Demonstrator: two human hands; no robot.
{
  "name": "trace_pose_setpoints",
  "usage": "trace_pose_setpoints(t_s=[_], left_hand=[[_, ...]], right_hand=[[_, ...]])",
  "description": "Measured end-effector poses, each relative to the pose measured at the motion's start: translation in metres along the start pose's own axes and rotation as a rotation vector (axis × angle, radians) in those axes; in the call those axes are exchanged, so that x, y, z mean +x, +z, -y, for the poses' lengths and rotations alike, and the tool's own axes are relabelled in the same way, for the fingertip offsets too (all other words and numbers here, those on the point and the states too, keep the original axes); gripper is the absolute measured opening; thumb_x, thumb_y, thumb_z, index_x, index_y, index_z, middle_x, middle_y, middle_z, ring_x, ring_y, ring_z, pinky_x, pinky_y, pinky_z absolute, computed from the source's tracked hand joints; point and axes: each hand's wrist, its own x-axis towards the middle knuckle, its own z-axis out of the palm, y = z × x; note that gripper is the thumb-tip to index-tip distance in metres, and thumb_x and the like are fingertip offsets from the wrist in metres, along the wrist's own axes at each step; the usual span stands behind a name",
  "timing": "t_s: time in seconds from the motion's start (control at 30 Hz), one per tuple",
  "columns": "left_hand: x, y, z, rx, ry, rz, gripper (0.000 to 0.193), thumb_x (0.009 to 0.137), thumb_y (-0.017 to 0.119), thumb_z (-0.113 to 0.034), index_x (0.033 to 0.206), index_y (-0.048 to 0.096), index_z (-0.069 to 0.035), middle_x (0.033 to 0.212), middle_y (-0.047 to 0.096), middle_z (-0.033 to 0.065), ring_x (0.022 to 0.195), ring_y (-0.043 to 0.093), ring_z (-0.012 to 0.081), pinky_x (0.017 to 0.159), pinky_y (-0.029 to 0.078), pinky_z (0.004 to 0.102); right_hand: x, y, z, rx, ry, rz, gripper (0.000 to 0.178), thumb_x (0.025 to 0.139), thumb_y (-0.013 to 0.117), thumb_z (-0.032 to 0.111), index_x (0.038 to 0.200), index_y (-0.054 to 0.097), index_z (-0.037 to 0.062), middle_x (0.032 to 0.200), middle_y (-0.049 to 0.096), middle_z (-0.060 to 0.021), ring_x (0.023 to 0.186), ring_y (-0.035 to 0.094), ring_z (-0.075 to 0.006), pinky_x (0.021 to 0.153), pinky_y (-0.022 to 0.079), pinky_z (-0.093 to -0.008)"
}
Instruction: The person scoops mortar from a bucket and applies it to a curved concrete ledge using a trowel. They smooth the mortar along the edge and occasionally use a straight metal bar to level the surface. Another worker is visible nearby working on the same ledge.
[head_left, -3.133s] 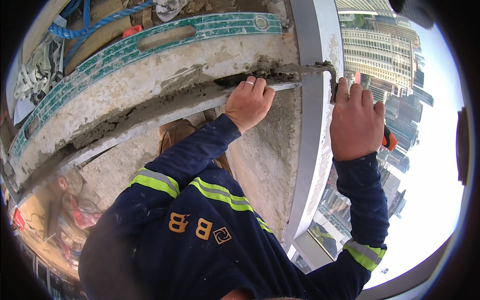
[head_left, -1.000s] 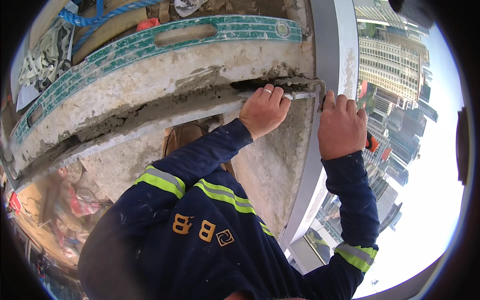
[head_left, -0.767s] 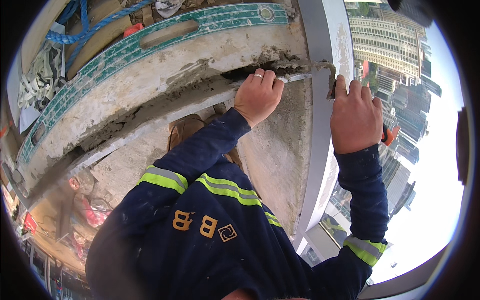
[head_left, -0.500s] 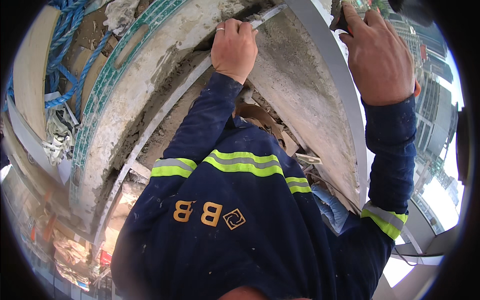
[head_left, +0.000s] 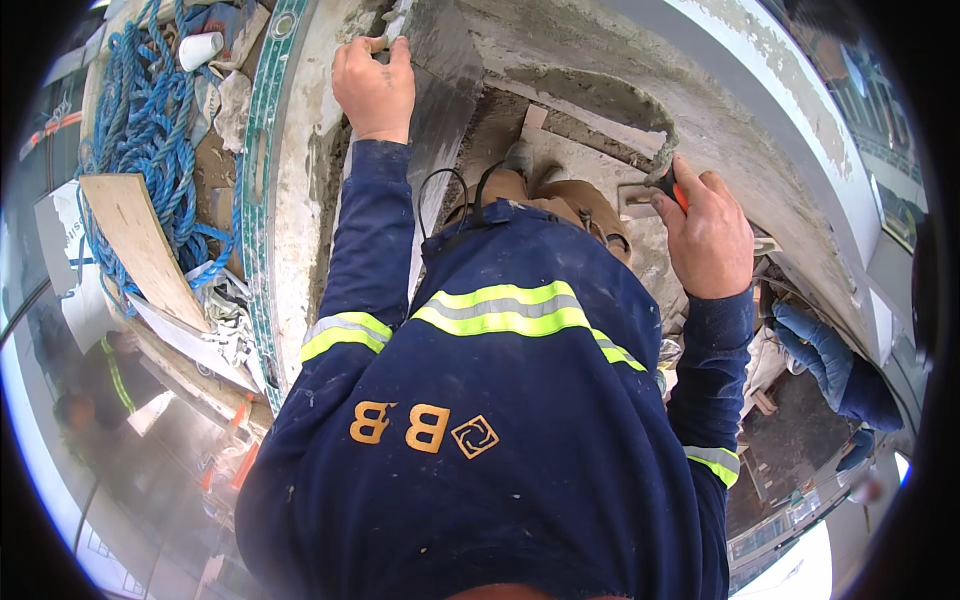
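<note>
My left hand (head_left: 375,92) is at the upper left, fingers closed on the upper end of a long grey straightedge (head_left: 434,110) smeared with mortar. That bar slants down beside my left forearm, along a rough mortar-streaked ledge (head_left: 308,130). In my right hand (head_left: 708,238) is a trowel (head_left: 676,188) with a red and black handle, and wet mortar clings to its front part. Just beyond it, a darker patch of wet mortar (head_left: 590,90) marks the pale concrete surface. How much of the blade lies in that patch I cannot tell.
A green perforated metal strip (head_left: 262,190) runs along the ledge. Left of it lie tangled blue rope (head_left: 150,120), a white cup (head_left: 200,50) and a wooden board (head_left: 145,240). Blue cloth (head_left: 825,350) is at the right. A person's reflection shows in glass at lower left.
My left hand has shifted left with the straightedge, which now stands steeper. My right hand has come down and inward with the trowel, and my view has turned toward the floor.
</note>
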Motion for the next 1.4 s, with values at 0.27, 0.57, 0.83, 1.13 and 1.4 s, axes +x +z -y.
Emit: trace_pose_setpoints(t_s=[0.27, 0.57, 0.83, 1.13, 1.4], left_hand=[[0.001, -0.001, -0.002, -0.025, -0.023, 0.054, 0.031, 0.07, 0.075, -0.018, 0.087, 0.06, 0.001, 0.075, 0.059, 0.0136, 0.072, 0.058, 0.0315, 0.07, 0.046, 0.0395], [0.006, -0.006, -0.001, 0.081, 0.048, 0.089, 0.041, 0.07, 0.075, -0.017, 0.101, 0.056, 0.001, 0.089, 0.058, 0.0151, 0.08, 0.058, 0.0299, 0.074, 0.047, 0.0395], [0.0, -0.006, -0.012, 0.163, -0.07, 0.054, 0.033, 0.076, 0.07, -0.029, 0.09, 0.059, -0.002, 0.085, 0.061, 0.0145, 0.08, 0.059, 0.0338, 0.07, 0.047, 0.0405], [-0.002, -0.015, -0.008, 0.168, -0.1, 0.085, 0.025, 0.076, 0.069, -0.026, 0.083, 0.055, -0.006, 0.083, 0.053, 0.0085, 0.081, 0.057, 0.0269, 0.069, 0.048, 0.0342], [-0.002, -0.01, 0.003, 0.118, -0.096, 0.095, 0.022, 0.073, 0.069, -0.021, 0.081, 0.055, -0.006, 0.081, 0.051, 0.0091, 0.081, 0.056, 0.026, 0.069, 0.048, 0.0334]], right_hand=[[-0.055, 0.059, -0.082, 0.088, 0.265, 0.168, 0.041, 0.081, 0.062, 0.024, 0.119, 0.057, 0.0094, 0.095, 0.06, -0.0161, 0.087, 0.06, -0.0346, 0.072, 0.048, -0.0423], [-0.1, 0.107, -0.12, 0.151, 0.278, 0.139, 0.041, 0.083, 0.061, 0.022, 0.118, 0.056, 0.0024, 0.096, 0.061, -0.0216, 0.088, 0.059, -0.0373, 0.075, 0.047, -0.0431], [-0.05, 0.057, -0.058, 0.304, -0.016, -0.019, 0.037, 0.081, 0.063, 0.015, 0.112, 0.058, -0.0044, 0.09, 0.061, -0.0234, 0.084, 0.059, -0.0381, 0.074, 0.046, -0.0424], [0.075, -0.08, 0.124, -0.3, -0.43, -0.184, 0.025, 0.078, 0.062, 0.009, 0.099, 0.05, 0.0035, 0.085, 0.057, -0.0158, 0.078, 0.06, -0.0355, 0.067, 0.046, -0.0435], [0.148, -0.023, 0.159, -0.202, -0.577, -0.089, 0.033, 0.079, 0.061, 0.01, 0.108, 0.05, -0.0006, 0.091, 0.053, -0.0193, 0.086, 0.054, -0.0379, 0.073, 0.043, -0.045]])
